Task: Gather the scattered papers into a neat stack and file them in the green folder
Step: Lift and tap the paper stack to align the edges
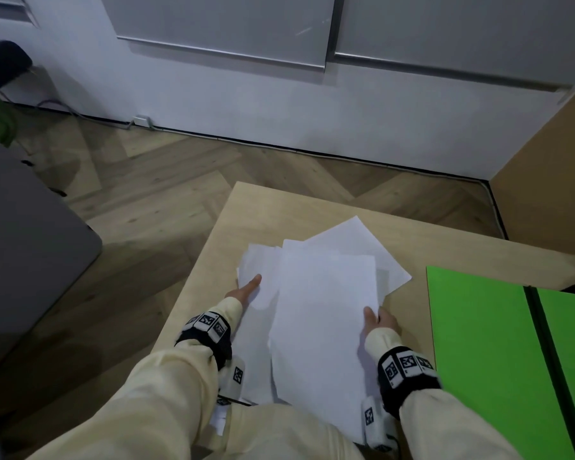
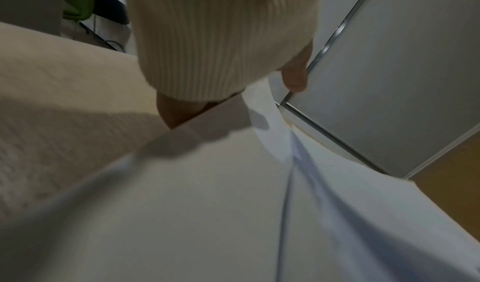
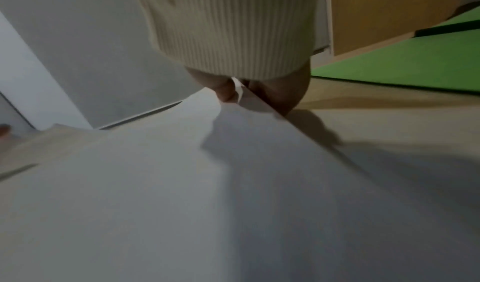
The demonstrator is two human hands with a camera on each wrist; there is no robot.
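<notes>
Several white papers (image 1: pixel 322 310) lie fanned and overlapping on the wooden table (image 1: pixel 279 207). My left hand (image 1: pixel 246 288) holds the left edge of the pile, thumb lying on top and fingers hidden under the sheets. My right hand (image 1: pixel 377 320) pinches the right edge of the top sheets, thumb above and fingers beneath; the right wrist view shows the paper edge (image 3: pixel 259 103) between thumb and fingers. The green folder (image 1: pixel 492 343) lies open flat to the right of the papers. In the left wrist view the papers (image 2: pixel 233 204) fill the lower part.
The table's left edge drops to a herringbone wood floor (image 1: pixel 166 180). A grey surface (image 1: pixel 24 244) stands at the left. A white wall with grey panels (image 1: pixel 279 94) is behind, and a brown board (image 1: pixel 551 174) rises at the right.
</notes>
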